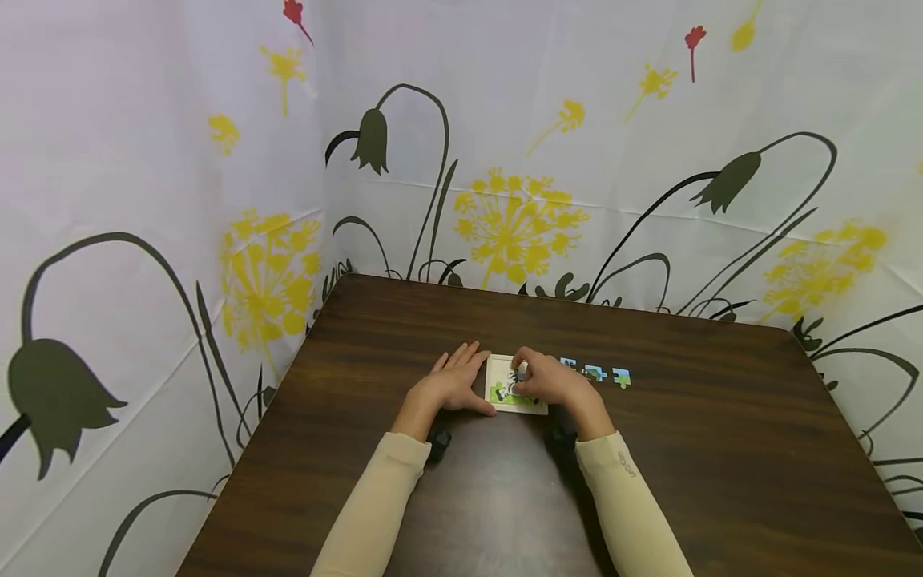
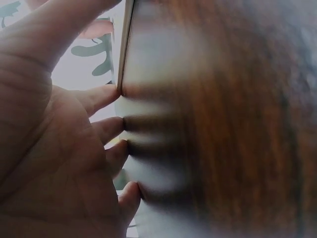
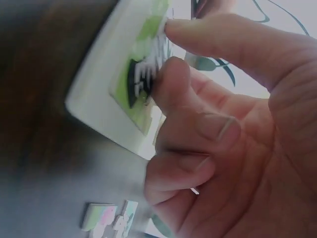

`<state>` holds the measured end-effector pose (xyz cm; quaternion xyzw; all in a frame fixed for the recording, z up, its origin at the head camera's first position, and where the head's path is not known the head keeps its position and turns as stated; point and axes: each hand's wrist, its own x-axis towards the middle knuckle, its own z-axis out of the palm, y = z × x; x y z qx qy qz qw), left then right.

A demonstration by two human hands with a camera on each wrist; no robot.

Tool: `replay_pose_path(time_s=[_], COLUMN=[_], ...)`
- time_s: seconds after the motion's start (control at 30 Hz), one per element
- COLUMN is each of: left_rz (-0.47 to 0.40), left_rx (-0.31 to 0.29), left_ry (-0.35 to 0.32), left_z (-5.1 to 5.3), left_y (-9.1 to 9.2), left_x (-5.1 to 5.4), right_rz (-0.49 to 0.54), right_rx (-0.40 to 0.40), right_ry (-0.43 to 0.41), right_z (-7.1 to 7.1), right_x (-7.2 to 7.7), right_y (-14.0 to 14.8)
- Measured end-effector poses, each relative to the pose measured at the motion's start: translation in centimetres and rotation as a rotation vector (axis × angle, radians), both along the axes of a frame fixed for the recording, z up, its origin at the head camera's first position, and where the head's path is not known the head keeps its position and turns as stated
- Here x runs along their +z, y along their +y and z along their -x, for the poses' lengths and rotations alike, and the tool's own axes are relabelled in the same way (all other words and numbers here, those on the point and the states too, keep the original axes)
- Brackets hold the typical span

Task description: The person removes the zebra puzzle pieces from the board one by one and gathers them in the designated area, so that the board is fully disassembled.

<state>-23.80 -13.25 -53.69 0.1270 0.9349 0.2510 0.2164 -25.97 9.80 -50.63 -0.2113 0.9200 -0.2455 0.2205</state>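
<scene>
A small jigsaw puzzle tray [image 1: 519, 409] with a pale rim lies on the table, showing a green picture with a black-and-white striped animal. My left hand [image 1: 456, 388] has its fingers spread on the table and touches the tray's left side; in the left wrist view the tray edge [image 2: 124, 44] meets a fingertip. Over the tray, my right hand [image 1: 551, 380] holds a puzzle piece [image 3: 161, 47] between thumb and index finger, against the picture. Its other fingers are curled. The hand covers the tray's upper right part, and much of the piece is hidden.
Several loose puzzle pieces [image 1: 622, 377] lie in a row to the right of the tray, partly behind the right hand. The dark wooden table [image 1: 721, 449] extends on both sides. A flower-patterned curtain [image 1: 634, 160] hangs behind its far edge.
</scene>
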Motion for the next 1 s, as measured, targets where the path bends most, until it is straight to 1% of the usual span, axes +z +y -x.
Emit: replay_pose_path(time_s=[0.07, 0.17, 0.27, 0.33, 0.4, 0.5, 0.6, 0.83, 1.0], left_rz=[0.001, 0.002, -0.004, -0.008, -0.013, -0.020, -0.025, -0.022, -0.018], left_rx=[0.000, 0.004, 0.006, 0.006, 0.006, 0.006, 0.008, 0.005, -0.003], left_ry=[-0.001, -0.003, -0.006, -0.004, -0.002, -0.003, -0.005, -0.006, 0.000], left_z=[-0.1, -0.3, -0.4, -0.5, -0.5, -0.4, -0.4, -0.1, 0.1], left_y=[0.2, 0.2, 0.1, 0.0, -0.1, -0.2, -0.2, -0.1, 0.1], left_x=[0.0, -0.1, -0.1, -0.1, -0.1, -0.1, -0.1, -0.1, -0.2], right_rz=[-0.007, 0.017, 0.027, 0.022, 0.006, -0.014, -0.014, 0.053, 0.105], right_rx=[0.013, 0.050, 0.069, 0.065, 0.064, 0.088, 0.103, 0.059, 0.050], right_ry=[-0.023, -0.064, -0.092, -0.091, -0.070, -0.026, -0.009, -0.065, -0.098], right_z=[0.1, 0.1, 0.0, -0.1, -0.3, -0.5, -0.5, -0.1, 0.2], right_x=[0.0, 0.0, 0.1, 0.2, 0.5, 0.7, 0.7, 0.4, 0.0], right_y=[0.1, 0.1, 0.0, -0.3, -0.6, -1.2, -1.5, -1.0, -0.4])
